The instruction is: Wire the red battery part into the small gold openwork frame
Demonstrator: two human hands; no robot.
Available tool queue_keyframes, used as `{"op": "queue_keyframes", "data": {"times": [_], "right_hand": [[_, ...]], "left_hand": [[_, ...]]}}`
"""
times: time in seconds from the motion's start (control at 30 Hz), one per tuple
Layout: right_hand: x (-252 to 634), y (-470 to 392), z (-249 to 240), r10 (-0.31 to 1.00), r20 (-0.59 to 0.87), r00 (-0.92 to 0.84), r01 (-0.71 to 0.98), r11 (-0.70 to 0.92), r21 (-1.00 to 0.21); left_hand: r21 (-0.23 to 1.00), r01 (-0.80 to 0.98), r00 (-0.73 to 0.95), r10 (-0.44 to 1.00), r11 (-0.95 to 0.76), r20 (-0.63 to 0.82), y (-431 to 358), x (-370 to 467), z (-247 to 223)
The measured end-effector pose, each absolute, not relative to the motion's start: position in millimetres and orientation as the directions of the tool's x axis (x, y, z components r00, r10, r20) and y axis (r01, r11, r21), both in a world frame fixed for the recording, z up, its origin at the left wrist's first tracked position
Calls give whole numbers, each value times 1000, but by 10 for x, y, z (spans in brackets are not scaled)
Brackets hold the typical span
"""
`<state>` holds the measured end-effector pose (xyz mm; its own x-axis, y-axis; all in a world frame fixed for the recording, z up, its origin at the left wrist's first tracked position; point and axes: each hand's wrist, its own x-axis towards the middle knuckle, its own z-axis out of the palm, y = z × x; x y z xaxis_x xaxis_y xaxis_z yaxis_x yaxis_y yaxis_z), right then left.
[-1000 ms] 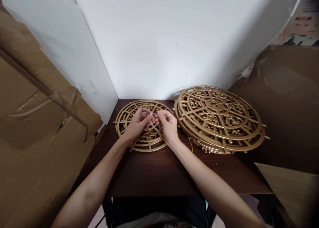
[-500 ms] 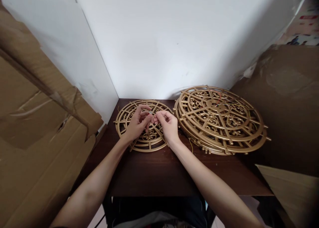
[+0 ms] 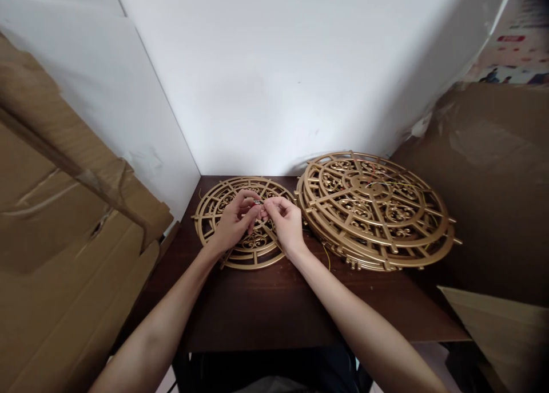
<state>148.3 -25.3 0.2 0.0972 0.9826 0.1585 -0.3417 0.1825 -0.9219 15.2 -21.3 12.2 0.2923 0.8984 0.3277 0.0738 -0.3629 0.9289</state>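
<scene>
Both forearms are stretched forward over the tabletop [image 3: 266,310], with the wrists bent inward and the fingers brought together over a round openwork disc [image 3: 254,241]. By the left hand [image 3: 234,220], a small shiny piece [image 3: 258,202] is pinched between thumb and forefinger, the other fingers being loosely curled. The right hand's [image 3: 286,221] grip is closed, thumb against fingertips, just beside the piece; whether anything is clasped there cannot be told. The disc is laid flat beneath the hands, its gold-coloured surface shaped into rings, straight spokes and curled scrollwork; being round, no long axis is shown by it. The piece is held above the disc's middle, too small for its direction to be read. To the right, similar discs are piled in an uneven stack [image 3: 377,191], with thin wires [image 3: 398,182] laid across the top. The dark brown tabletop is flanked by creased cardboard [image 3: 64,255].
</scene>
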Motion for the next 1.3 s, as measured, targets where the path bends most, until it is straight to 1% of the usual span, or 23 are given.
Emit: {"op": "queue_keyframes", "data": {"times": [0.4, 0.7, 0.97, 1.17, 1.3], "right_hand": [[1488, -238, -10, 979, 182, 92, -337, 203, -919], [1487, -238, -4, 976, 206, 76, -331, 219, -918], [1494, -246, 8, 989, 140, 49, -366, 148, -919], [1499, -268, 81, 983, 160, 90, -312, 181, -933], [1496, -281, 108, 982, 150, 115, -317, 179, -931]], "left_hand": [[916, 75, 292, 887, -393, 357, -192, 144, 90], [924, 56, 298, 890, -378, 346, -218, 159, 124], [931, 13, 320, 884, -365, 342, -196, 145, 107], [932, -7, 322, 882, -362, 345, -200, 159, 109], [934, -8, 329, 881, -356, 339, -215, 176, 124]]}}
